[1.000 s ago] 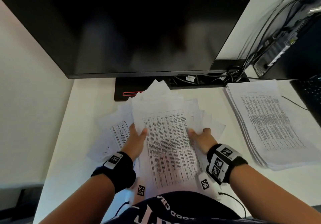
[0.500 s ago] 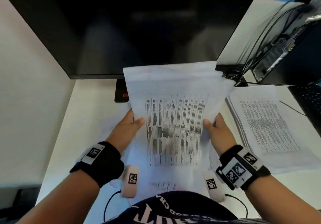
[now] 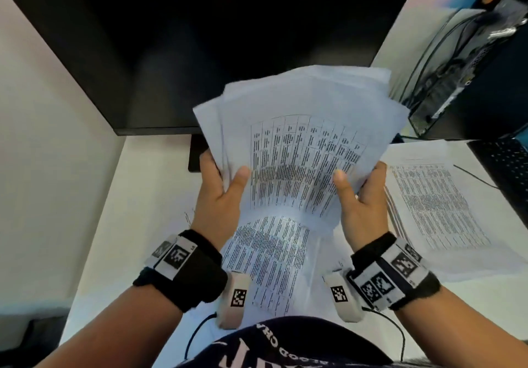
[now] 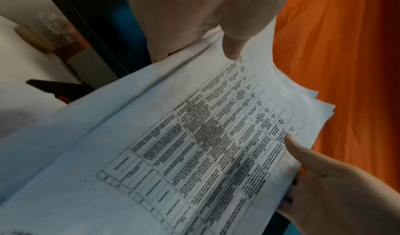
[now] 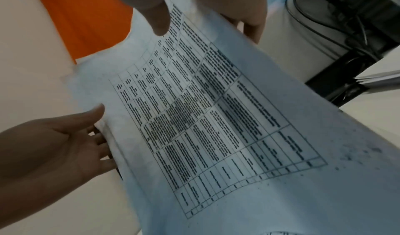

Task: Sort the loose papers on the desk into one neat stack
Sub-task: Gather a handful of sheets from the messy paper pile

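Both hands hold a bundle of printed papers point(image 3: 300, 127) upright above the white desk point(image 3: 148, 196), its top leaning right and its sheets fanned unevenly. My left hand point(image 3: 224, 167) grips the left edge, thumb on the front and fingers behind. At the right edge my right hand point(image 3: 360, 176) grips the same way. The left wrist view shows the bundle point(image 4: 173, 144) under my left thumb point(image 4: 231, 50); in the right wrist view the bundle point(image 5: 216, 119) is under my right thumb point(image 5: 158, 19). One printed sheet point(image 3: 268, 259) lies on the desk below. A flat paper stack point(image 3: 437, 204) sits to the right.
A large dark monitor point(image 3: 200, 39) hangs over the back of the desk, its black base point(image 3: 197, 153) just behind my left hand. A computer case with cables point(image 3: 471, 67) and a keyboard point(image 3: 508, 167) stand at the right. A white wall point(image 3: 43, 167) borders the left.
The papers, gathered flat on the desk a second ago, have been lifted by both hands, and now stand higher, tipped to the right with the sheets fanning apart.
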A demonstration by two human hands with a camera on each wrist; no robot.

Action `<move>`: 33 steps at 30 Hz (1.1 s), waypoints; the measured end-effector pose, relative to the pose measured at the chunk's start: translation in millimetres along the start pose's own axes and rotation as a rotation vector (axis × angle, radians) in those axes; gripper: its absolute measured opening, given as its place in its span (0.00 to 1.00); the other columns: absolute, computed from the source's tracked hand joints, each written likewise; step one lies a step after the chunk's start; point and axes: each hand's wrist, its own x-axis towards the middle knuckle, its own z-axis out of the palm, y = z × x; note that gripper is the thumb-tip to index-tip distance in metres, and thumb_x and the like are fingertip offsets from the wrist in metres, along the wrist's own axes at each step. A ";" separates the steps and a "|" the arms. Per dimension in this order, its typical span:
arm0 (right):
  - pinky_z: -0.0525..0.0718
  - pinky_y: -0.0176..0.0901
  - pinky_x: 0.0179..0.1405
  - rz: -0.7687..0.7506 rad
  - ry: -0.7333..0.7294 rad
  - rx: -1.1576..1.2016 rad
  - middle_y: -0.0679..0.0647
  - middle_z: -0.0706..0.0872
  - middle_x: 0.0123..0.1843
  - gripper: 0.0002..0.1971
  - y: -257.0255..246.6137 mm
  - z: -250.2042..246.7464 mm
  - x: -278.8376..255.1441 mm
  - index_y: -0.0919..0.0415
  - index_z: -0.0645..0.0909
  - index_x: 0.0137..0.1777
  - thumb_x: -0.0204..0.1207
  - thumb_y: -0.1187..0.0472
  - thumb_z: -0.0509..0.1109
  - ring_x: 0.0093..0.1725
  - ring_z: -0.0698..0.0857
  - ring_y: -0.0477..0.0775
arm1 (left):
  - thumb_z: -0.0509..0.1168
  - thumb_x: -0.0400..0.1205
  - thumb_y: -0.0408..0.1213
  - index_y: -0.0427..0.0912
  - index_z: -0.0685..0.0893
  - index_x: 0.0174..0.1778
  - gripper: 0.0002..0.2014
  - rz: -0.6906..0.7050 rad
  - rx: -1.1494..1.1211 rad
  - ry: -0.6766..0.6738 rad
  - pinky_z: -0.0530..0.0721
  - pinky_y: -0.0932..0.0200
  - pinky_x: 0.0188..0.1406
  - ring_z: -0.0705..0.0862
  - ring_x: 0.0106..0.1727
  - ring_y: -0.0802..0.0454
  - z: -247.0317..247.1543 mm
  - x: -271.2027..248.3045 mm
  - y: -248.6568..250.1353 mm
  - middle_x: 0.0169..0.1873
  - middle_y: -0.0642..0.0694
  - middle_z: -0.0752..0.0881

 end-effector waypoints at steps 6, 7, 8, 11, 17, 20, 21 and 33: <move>0.72 0.14 0.55 0.056 -0.010 0.046 0.30 0.78 0.58 0.18 3.2 2.4 12.1 0.54 0.67 0.72 0.84 0.66 0.57 0.55 0.76 0.17 | 0.54 0.88 0.32 0.56 0.66 0.67 0.16 -0.016 -0.069 0.046 0.74 0.84 0.49 0.79 0.52 0.82 0.8 13.2 11.8 0.57 0.64 0.80; 0.70 0.11 0.54 0.040 0.001 0.060 0.29 0.77 0.59 0.20 0.8 4.4 12.1 0.56 0.65 0.75 0.85 0.68 0.56 0.56 0.75 0.16 | 0.54 0.88 0.32 0.56 0.66 0.68 0.16 -0.002 -0.075 0.065 0.73 0.86 0.49 0.78 0.52 0.84 2.9 13.3 15.3 0.56 0.67 0.79; 0.70 0.12 0.56 0.011 0.018 0.076 0.27 0.77 0.60 0.21 -0.6 6.2 11.7 0.57 0.63 0.76 0.85 0.69 0.55 0.58 0.74 0.16 | 0.53 0.88 0.33 0.56 0.66 0.68 0.16 0.025 -0.083 0.082 0.72 0.86 0.50 0.78 0.53 0.84 4.5 13.2 18.5 0.56 0.68 0.78; 0.71 0.16 0.58 -0.051 0.063 0.095 0.25 0.79 0.59 0.22 -1.3 5.5 10.7 0.54 0.61 0.74 0.83 0.71 0.57 0.61 0.75 0.21 | 0.51 0.88 0.32 0.57 0.68 0.60 0.12 0.076 -0.129 0.084 0.73 0.84 0.50 0.79 0.53 0.83 5.9 10.5 24.4 0.55 0.67 0.78; 0.77 0.41 0.69 -0.147 0.124 0.154 0.57 0.76 0.67 0.27 -19.0 -6.2 23.7 0.61 0.58 0.72 0.78 0.70 0.67 0.66 0.78 0.42 | 0.52 0.88 0.31 0.59 0.67 0.60 0.15 0.095 -0.135 0.001 0.76 0.79 0.51 0.81 0.54 0.76 -2.0 7.2 21.0 0.54 0.61 0.81; 0.71 0.58 0.75 -0.291 0.127 0.151 0.60 0.64 0.76 0.34 -40.0 -8.9 31.4 0.58 0.53 0.75 0.76 0.72 0.69 0.70 0.74 0.53 | 0.54 0.87 0.28 0.51 0.68 0.59 0.12 0.104 -0.137 -0.022 0.76 0.80 0.50 0.81 0.52 0.78 -1.6 10.0 25.0 0.51 0.59 0.81; 0.68 0.57 0.77 -0.339 0.116 0.113 0.52 0.61 0.77 0.37 -43.9 -9.2 33.1 0.59 0.51 0.76 0.76 0.73 0.69 0.71 0.71 0.46 | 0.55 0.87 0.27 0.51 0.68 0.59 0.13 0.112 -0.139 -0.030 0.76 0.80 0.52 0.81 0.53 0.77 -1.4 12.0 25.7 0.52 0.59 0.81; 0.78 0.43 0.66 -0.455 0.113 -0.159 0.47 0.69 0.70 0.29 -53.4 -5.8 31.7 0.55 0.63 0.75 0.77 0.79 0.57 0.71 0.73 0.53 | 0.51 0.89 0.32 0.62 0.69 0.55 0.15 0.188 -0.034 -0.003 0.77 0.79 0.47 0.81 0.53 0.76 11.4 11.7 37.0 0.51 0.64 0.80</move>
